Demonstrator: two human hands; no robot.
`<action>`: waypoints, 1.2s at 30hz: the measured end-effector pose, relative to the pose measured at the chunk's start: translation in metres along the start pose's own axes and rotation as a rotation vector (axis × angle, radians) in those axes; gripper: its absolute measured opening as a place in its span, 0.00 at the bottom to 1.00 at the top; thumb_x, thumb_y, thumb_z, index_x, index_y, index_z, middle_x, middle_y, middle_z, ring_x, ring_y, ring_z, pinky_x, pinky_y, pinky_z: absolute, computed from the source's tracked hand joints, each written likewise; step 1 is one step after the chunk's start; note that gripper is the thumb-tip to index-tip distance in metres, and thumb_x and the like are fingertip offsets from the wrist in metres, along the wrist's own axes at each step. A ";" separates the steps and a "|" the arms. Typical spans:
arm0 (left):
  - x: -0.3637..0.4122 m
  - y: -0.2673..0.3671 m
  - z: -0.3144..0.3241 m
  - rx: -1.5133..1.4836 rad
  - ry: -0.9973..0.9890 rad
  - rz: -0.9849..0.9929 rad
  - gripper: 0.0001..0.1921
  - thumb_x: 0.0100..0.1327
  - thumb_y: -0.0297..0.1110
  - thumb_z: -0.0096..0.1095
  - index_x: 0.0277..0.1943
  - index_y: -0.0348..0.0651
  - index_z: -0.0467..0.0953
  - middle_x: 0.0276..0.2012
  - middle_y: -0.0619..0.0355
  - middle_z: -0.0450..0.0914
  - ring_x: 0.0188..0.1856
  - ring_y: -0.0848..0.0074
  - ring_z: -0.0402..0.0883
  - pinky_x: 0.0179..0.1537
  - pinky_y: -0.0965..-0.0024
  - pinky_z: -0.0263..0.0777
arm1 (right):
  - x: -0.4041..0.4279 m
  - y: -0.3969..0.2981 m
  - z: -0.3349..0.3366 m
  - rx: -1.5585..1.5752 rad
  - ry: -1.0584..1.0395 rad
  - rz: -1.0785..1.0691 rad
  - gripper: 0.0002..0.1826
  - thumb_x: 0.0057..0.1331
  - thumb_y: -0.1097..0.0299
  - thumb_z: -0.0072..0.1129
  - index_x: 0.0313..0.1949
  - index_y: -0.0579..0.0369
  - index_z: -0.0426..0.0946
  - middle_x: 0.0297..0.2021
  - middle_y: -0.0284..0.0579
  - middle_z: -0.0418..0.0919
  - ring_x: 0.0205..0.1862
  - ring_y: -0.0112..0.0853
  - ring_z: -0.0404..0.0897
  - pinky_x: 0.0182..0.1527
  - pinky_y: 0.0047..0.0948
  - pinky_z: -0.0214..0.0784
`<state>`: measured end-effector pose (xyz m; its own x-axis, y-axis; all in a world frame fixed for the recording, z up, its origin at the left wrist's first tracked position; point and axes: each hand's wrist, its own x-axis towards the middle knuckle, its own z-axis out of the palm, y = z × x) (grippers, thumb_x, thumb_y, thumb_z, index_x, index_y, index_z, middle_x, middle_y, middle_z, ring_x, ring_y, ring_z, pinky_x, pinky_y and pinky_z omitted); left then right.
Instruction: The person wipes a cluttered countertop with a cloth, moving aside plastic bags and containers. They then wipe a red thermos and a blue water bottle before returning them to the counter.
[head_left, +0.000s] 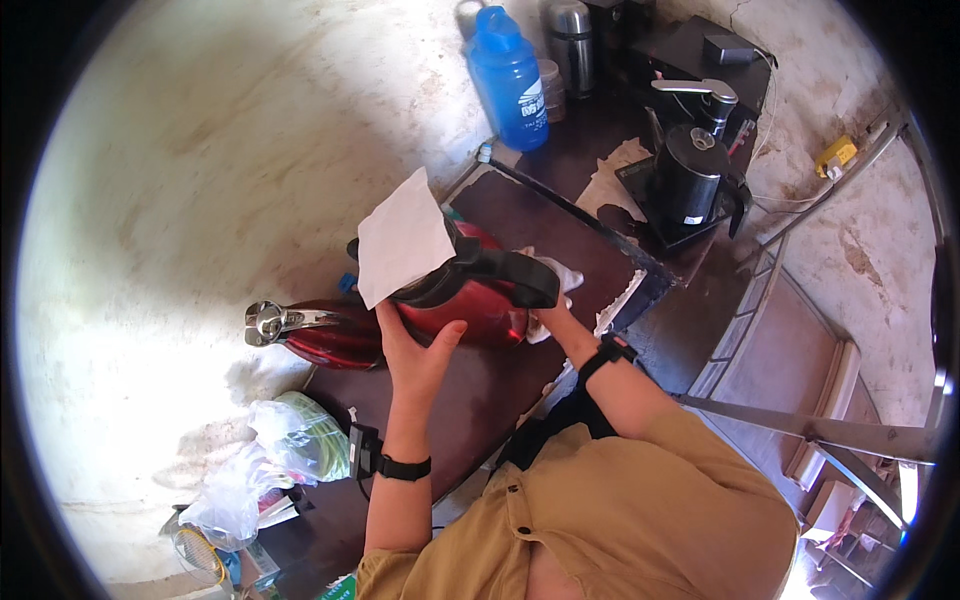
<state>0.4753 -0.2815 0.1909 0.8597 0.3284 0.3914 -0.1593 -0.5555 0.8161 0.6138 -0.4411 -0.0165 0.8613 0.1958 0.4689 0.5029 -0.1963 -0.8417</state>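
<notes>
A red vacuum jug (480, 315) with a black handle (517, 274) is tilted over the dark table. My left hand (414, 349) grips its side near the black collar, thumb raised and most fingers hidden. A white sheet (405, 236), perhaps paper, covers much of the jug's top. Partly hidden behind the handle, my right hand (550, 315) holds a crumpled white cloth (566, 277) against the jug's lower end. Left of the jug, a second red vacuum flask (330, 337) with a chrome top stands near the wall.
At the back are a blue plastic bottle (510, 82), a steel thermos (571, 45) and a black electric kettle (690, 180) on a base. Plastic bags of green vegetables (315, 435) sit on the table's left part, near a yellow-rimmed racket (199, 557). A raised dark edge (577, 210) divides the tabletops.
</notes>
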 end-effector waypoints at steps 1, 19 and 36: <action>0.000 0.001 0.000 0.028 0.002 0.003 0.54 0.49 0.43 0.83 0.72 0.30 0.54 0.65 0.43 0.68 0.66 0.60 0.69 0.67 0.63 0.60 | -0.010 -0.011 -0.001 0.064 0.047 0.113 0.19 0.77 0.55 0.44 0.54 0.55 0.75 0.46 0.54 0.82 0.50 0.50 0.81 0.53 0.39 0.69; -0.002 0.003 0.007 0.141 0.074 0.105 0.53 0.50 0.46 0.81 0.72 0.30 0.55 0.65 0.37 0.68 0.66 0.50 0.68 0.67 0.56 0.61 | -0.116 -0.120 0.057 0.225 0.415 0.657 0.15 0.66 0.72 0.54 0.50 0.61 0.65 0.45 0.54 0.70 0.49 0.47 0.72 0.52 0.40 0.65; 0.007 -0.013 -0.011 -0.204 -0.070 0.089 0.30 0.76 0.39 0.51 0.73 0.31 0.56 0.70 0.43 0.65 0.71 0.59 0.64 0.71 0.63 0.55 | -0.040 -0.243 -0.037 0.184 0.215 0.085 0.13 0.63 0.75 0.57 0.49 0.60 0.74 0.41 0.49 0.79 0.41 0.42 0.81 0.46 0.34 0.73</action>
<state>0.4781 -0.2634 0.1877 0.8685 0.2271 0.4405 -0.3244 -0.4115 0.8517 0.4601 -0.4364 0.1792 0.9052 -0.0257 0.4242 0.4237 -0.0224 -0.9055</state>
